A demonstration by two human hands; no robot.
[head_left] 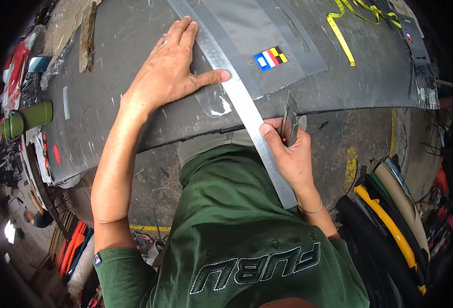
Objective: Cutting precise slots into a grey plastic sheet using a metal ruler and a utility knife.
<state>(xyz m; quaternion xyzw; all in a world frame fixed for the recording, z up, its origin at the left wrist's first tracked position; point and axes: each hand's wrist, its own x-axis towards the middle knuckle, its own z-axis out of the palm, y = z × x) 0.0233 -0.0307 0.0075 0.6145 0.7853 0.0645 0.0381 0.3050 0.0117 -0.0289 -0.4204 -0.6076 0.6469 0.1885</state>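
Observation:
A long metal ruler point(247, 105) slants over the grey fabric panel point(237, 28) and hangs past the near edge of the dark table. My left hand point(167, 69) lies on it with fingers stretched; thumb and fingertips touch the metal. A ring shows on one finger. Beyond the table's edge, my right hand point(294, 154) is closed round a utility knife point(289, 120), its blade pointing up and away from me. The right thumb also rests against the ruler. A patch with colourful flag squares point(269, 58) sits on the panel, right of the ruler.
A yellow tape measure point(342, 41) lies at the far right of the table point(149, 126). A strip of bark-like wood point(87, 38) and a green cylinder point(31, 117) are at the left. Fabric rolls point(383, 215) stand at the lower right. Another person point(39, 218) is at the far left.

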